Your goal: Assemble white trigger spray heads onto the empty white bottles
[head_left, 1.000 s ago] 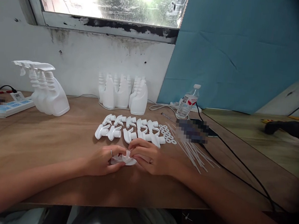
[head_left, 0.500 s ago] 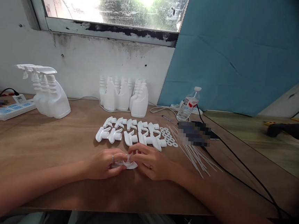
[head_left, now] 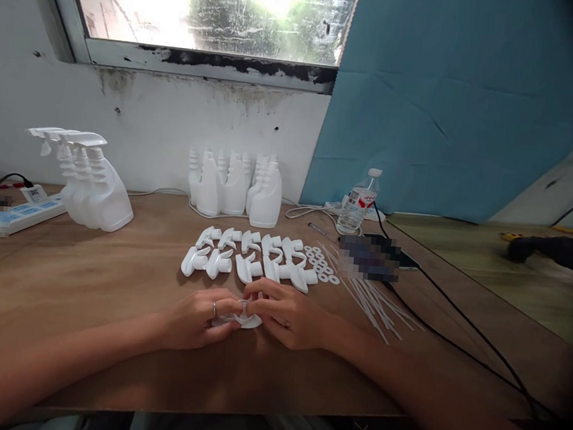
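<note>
Low over the front of the table, a white spray trigger head (head_left: 251, 322) is held between my two hands. My left hand (head_left: 196, 317), with a ring on one finger, closes on its left end. My right hand (head_left: 293, 317) grips it from the right, fingertips bent over the top. Fingers hide much of the piece. Just beyond my hands lie two rows of white trigger heads (head_left: 195, 261). Small white ring washers (head_left: 322, 268) sit to the right of these rows, and thin white dip tubes (head_left: 369, 304) are fanned out beside them.
White bottles (head_left: 266, 203) without heads stand by the wall. At the left, bottles with trigger heads (head_left: 112, 193) stand near a power strip (head_left: 26, 213). To the right are a water bottle (head_left: 357, 204), a pen (head_left: 318, 229), a blurred-out device (head_left: 369, 257) and a black cable (head_left: 457, 330).
Both hands stay on the trigger head at nearly the same spot, with only slight finger movement. The whole view has shifted a little.
</note>
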Tool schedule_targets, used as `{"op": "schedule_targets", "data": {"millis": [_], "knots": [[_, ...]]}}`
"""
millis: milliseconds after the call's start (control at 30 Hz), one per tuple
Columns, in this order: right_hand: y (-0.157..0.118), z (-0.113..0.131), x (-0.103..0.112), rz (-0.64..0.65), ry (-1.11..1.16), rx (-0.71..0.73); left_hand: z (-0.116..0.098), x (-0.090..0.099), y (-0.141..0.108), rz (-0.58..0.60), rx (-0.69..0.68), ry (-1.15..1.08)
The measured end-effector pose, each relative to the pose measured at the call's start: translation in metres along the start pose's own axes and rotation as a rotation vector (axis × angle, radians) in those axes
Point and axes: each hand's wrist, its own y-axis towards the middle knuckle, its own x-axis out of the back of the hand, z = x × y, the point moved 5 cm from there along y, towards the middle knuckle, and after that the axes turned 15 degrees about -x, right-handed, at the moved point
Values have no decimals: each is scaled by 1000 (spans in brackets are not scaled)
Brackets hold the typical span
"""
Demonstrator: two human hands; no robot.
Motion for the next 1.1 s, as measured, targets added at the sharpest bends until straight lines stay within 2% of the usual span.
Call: {"op": "schedule_targets", "data": {"millis": [200,567,767,1100], "knots": [[1,1,2,12,28,-32,0,0,0,-11,13,-5],[1,2,-1,-6,-119,65,1,0,2,-40,23,-33],[3,2,-2,-24,-152,81,1,1,3,-52,71,-14],[0,-7,-2,-73,-313,117,-2,4,5,-50,41,28]]}}
